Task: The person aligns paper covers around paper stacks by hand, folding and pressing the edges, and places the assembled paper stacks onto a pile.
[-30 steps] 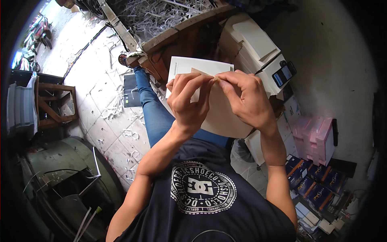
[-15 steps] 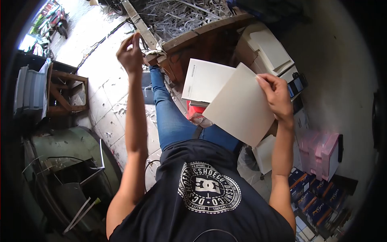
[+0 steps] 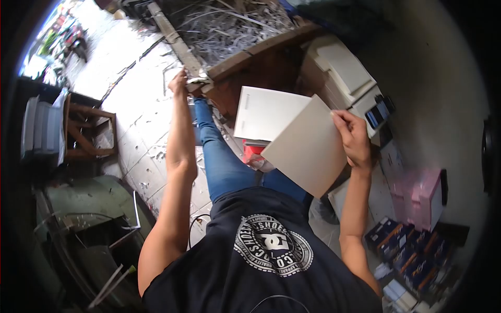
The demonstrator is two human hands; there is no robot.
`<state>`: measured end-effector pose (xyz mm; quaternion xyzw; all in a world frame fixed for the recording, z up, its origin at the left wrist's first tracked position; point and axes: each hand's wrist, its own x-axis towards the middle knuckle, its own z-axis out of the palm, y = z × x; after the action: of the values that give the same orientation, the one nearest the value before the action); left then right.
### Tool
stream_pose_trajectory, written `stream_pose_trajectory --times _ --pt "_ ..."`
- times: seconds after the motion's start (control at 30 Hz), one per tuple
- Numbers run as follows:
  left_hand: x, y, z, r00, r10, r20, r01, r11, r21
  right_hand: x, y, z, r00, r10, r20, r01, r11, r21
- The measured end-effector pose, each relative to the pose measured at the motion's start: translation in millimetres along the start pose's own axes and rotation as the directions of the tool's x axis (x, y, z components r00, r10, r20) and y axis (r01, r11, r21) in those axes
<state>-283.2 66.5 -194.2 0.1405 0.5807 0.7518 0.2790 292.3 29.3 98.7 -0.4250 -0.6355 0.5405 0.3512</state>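
Pinched between the thumb and fingers of my right hand (image 3: pixel 354 134) is the upper right edge of a beige sheet (image 3: pixel 308 148), which hangs tilted over my lap. Behind the sheet lies a white stack of paper (image 3: pixel 269 113) with small print near its left edge, and a red object (image 3: pixel 253 151) shows beneath it. My left hand (image 3: pixel 179 82) is stretched far forward, near the end of a wooden beam. Its fingers are small and blurred, so their pose and anything in them cannot be made out.
Shredded paper (image 3: pixel 235 31) fills a wooden-edged bin ahead. Beige boxes (image 3: pixel 344 70) with a phone (image 3: pixel 379 112) stand at the right, above a pink box (image 3: pixel 415 198) and dark blue packages (image 3: pixel 407 245). A green machine (image 3: pixel 94 208) and a wooden frame (image 3: pixel 88 128) are on the left.
Both hands were together at the beige sheet's top edge. My left hand has since left it and moved far forward and left; my right hand has kept the sheet, now turned to a slant.
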Motion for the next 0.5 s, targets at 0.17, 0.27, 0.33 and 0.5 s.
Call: stream_pose_trajectory --times 0.17,0.27,0.33,0.5 --pt "-22.3 41.3 33.3 0.966 -0.230 -0.122 0.230 0.973 -0.012 -1.1 3.9 -2.8 0.999 0.028 -0.034 -0.026 0.998 0.056" --pt "-31.3 51.3 34.4 0.952 -0.294 -0.083 0.298 0.953 0.053 2.4 11.2 -3.7 0.997 0.048 -0.057 -0.045 0.998 0.043" --pt "-19.6 44.0 27.6 0.953 -0.295 -0.069 0.300 0.949 0.092 6.0 14.3 -2.6 0.997 0.045 -0.062 -0.041 0.997 0.068" --pt "-37.8 53.8 34.0 0.970 -0.220 -0.103 0.228 0.971 0.071 9.2 14.0 -2.2 0.996 0.063 -0.065 -0.059 0.996 0.069"
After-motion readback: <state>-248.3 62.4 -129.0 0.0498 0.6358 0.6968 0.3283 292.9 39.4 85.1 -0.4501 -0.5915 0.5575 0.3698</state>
